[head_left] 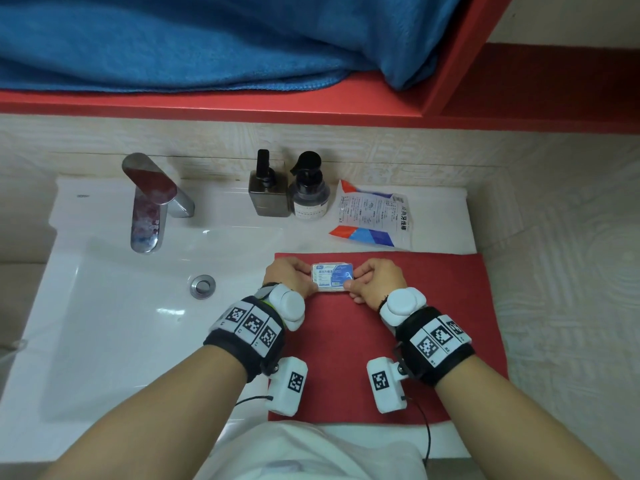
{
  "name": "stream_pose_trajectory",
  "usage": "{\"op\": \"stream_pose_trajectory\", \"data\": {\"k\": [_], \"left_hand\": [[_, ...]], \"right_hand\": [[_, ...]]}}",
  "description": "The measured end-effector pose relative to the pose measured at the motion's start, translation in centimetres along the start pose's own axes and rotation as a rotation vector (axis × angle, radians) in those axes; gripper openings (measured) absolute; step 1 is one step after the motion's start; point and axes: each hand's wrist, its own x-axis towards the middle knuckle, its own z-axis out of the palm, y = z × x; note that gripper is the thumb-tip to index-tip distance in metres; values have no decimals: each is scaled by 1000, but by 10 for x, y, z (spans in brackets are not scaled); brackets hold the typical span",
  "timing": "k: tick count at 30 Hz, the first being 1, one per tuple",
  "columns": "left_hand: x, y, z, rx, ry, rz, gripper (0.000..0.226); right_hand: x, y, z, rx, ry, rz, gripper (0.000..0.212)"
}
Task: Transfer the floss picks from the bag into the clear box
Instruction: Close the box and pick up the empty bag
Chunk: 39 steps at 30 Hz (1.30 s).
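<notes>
Clear box (332,277): a small flat box with a blue and white label on top, over the far part of the red mat (450,306), held between both hands.
Hidden: the label covers the box top, so what is inside cannot be made out; whether the box rests on the mat or is lifted just off it cannot be told; its short ends sit under fingertips.
Left hand (289,277): fingers curled, pinching the left end of the box.
Right hand (377,282): fingers curled, pinching the right end of the box.
Wrists: each carries a black band with square black and white markers and white plastic units; thin cables run down toward the bottom edge.
Bag (372,216): lies flat on the white tabletop (440,202) beyond the mat, well apart from the hands; printed text is too small to read, and floss picks inside are hard to make out.
Bottles: a square dark pump bottle (268,194) and a round spray bottle (309,192) stand side by side left of the bag.
Sink (104,306): left of the mat, with a metal tap (149,202) and drain (202,286).
Above: a blue towel (190,43) on a red shelf (242,105), cut off by the top edge.
</notes>
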Motion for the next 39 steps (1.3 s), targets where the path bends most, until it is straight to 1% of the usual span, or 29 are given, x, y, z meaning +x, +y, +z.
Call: {"op": "stream_pose_trajectory", "data": {"k": [5, 7, 9, 10, 11, 12, 14, 16, 17, 19, 21, 24, 25, 27, 29, 30, 31, 32, 34, 37, 39], "left_hand": [[-33, -16, 27, 59, 5, -2, 26], [-45, -22, 40, 109, 26, -15, 27], [-63, -29, 60, 203, 17, -26, 36], [-78, -35, 74, 231, 5, -47, 40], [-81, -34, 76, 230, 13, -51, 42], [-96, -40, 92, 235, -8, -75, 43], [-106, -48, 101, 207, 10, -96, 43], [-117, -61, 116, 183, -9, -124, 41], [-120, -66, 123, 170, -19, -135, 39], [-129, -77, 143, 143, -35, -157, 35], [-133, -84, 153, 116, -52, -159, 32], [-131, -93, 175, 142, -103, -149, 28], [-130, -97, 184, 156, -127, -144, 27], [-127, -106, 198, 189, -176, -142, 27], [-122, -116, 210, 223, -218, -142, 26], [-119, -120, 213, 230, -234, -145, 26], [-114, -125, 216, 239, -247, -145, 25], [-109, -129, 220, 255, -258, -141, 24], [-101, -137, 226, 258, -271, -138, 21], [-91, -150, 243, 213, -272, -100, 15], [-87, -160, 256, 129, -280, 21, 16]], "right_hand": [[-37, 37, -4, 57, -2, 9, 23], [-50, 55, -7, 39, -54, 0, 24], [-60, 77, -21, -59, -155, 4, 22], [-71, 96, -31, -104, -170, 13, 18], [-68, 97, -40, -145, -128, -6, 15], [-79, 118, -53, -137, -67, 6, 13], [-80, 137, -66, -150, 141, -8, 14], [-85, 163, -69, -224, 248, 24, 29], [-86, 174, -66, -262, 260, 63, 39], [-93, 204, -55, -271, 232, 209, 57], [-101, 222, -43, -288, 200, 301, 73], [-108, 251, -39, -265, 224, 451, 88], [-110, 264, -40, -235, 212, 513, 89], [-115, 285, -43, -156, 176, 620, 78], [-120, 304, -42, -82, 189, 650, 56], [-124, 308, -39, -63, 218, 637, 43], [-127, 311, -35, -40, 265, 627, 36], [-129, 313, -32, -16, 320, 621, 35], [-131, 316, -26, 20, 386, 584, 40], [-126, 335, -15, 31, 371, 565, 41], [-125, 354, -5, 63, 298, 553, 41]]}}
